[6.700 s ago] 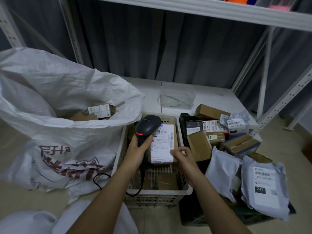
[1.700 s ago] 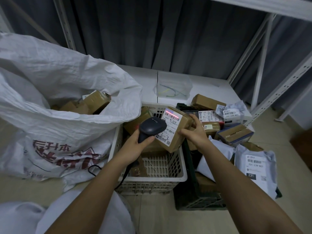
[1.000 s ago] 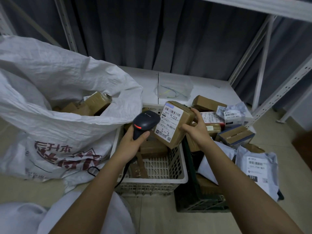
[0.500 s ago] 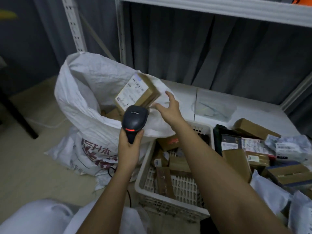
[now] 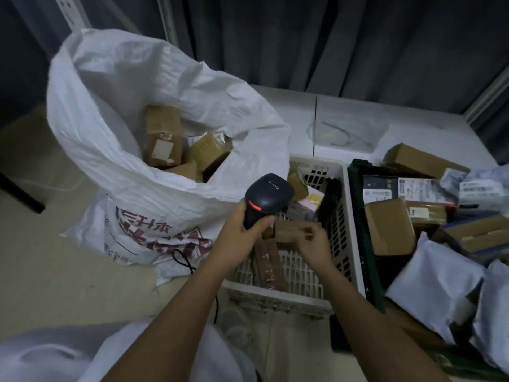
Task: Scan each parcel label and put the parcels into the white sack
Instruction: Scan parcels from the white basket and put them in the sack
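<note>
Fingers of the right hand (image 5: 312,245) are curled onto the near edge of a small brown parcel (image 5: 292,230) lying in the white crate (image 5: 345,216); whether they have truly pinched it yet I cannot tell. The parcel sits just ahead of that hand, toward the crate's far wall, with its long axis running across the crate from left to right. The left hand (image 5: 242,232) is wrapped tight round the handle of the black scanner (image 5: 268,197), whose head hangs just above and left of the parcel, touching nothing in the crate. No label shows on the parcel's upper face, so it likely needs turning toward the scanner. The white sack (image 5: 154,188) stands against the crate's left side, mouth open, boxes inside.
</note>
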Action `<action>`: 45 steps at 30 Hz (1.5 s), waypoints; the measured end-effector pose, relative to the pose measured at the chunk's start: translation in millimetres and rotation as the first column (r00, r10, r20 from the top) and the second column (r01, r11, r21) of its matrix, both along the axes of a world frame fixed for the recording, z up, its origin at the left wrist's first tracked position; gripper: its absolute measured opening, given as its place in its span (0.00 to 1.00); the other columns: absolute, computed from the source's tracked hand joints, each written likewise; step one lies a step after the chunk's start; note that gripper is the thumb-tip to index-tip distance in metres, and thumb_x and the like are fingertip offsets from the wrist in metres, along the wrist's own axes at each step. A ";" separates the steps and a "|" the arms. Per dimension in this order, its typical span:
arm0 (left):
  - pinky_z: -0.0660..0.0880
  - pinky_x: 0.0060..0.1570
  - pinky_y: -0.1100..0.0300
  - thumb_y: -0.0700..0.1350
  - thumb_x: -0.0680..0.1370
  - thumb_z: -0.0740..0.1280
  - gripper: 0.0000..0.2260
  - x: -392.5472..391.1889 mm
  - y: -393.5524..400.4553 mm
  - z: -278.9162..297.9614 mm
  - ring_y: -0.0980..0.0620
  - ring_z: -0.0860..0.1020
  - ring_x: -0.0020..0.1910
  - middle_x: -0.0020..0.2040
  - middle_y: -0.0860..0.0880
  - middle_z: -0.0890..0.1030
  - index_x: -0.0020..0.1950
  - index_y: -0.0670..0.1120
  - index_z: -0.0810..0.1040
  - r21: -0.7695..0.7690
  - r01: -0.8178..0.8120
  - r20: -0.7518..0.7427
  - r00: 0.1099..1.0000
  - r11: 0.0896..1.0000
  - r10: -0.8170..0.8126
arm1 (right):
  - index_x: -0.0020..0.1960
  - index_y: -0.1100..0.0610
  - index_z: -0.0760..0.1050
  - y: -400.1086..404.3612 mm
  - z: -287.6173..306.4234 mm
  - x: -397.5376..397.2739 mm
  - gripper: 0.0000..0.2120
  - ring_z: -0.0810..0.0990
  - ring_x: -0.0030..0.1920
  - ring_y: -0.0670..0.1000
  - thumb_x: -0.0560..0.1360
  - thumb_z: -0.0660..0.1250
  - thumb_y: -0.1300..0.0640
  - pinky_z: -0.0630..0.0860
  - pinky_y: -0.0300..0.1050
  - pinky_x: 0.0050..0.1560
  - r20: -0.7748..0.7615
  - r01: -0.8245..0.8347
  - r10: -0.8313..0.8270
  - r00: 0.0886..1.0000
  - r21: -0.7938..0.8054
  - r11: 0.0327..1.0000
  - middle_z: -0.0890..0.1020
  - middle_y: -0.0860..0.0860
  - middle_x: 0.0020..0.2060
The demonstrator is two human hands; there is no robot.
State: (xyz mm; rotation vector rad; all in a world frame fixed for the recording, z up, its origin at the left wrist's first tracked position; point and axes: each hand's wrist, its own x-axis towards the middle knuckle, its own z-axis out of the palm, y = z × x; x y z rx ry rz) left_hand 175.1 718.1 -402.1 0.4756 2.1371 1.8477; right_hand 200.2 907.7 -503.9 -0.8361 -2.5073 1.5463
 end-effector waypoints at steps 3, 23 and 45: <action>0.71 0.54 0.72 0.44 0.78 0.68 0.20 -3.3 4.4 -20.5 0.61 0.75 0.60 0.63 0.53 0.77 0.69 0.50 0.70 -0.066 0.076 0.059 0.996 0.995 -0.072 | 0.37 0.58 0.74 -11.2 -29.6 2.5 0.09 0.75 0.37 0.53 0.76 0.68 0.63 0.73 0.33 0.36 0.106 -0.055 0.054 0.993 0.012 0.998 0.75 0.50 0.33; 0.71 0.48 0.74 0.41 0.78 0.67 0.20 -14.0 1.3 -44.6 0.71 0.76 0.52 0.58 0.57 0.77 0.69 0.47 0.69 -0.139 0.082 0.171 0.984 0.987 -0.058 | 0.71 0.58 0.59 12.0 -91.3 -14.7 0.44 0.73 0.62 0.57 0.63 0.80 0.52 0.76 0.57 0.57 0.407 -0.263 0.273 0.872 -0.080 0.961 0.70 0.53 0.64; 0.71 0.58 0.64 0.47 0.77 0.67 0.15 40.9 61.3 15.8 0.60 0.75 0.60 0.58 0.61 0.78 0.62 0.60 0.72 0.122 0.114 0.178 0.975 0.986 -0.134 | 0.67 0.44 0.69 49.3 87.8 114.6 0.20 0.82 0.56 0.48 0.77 0.67 0.54 0.78 0.43 0.49 -0.174 0.009 -0.149 0.973 -0.620 0.785 0.79 0.49 0.62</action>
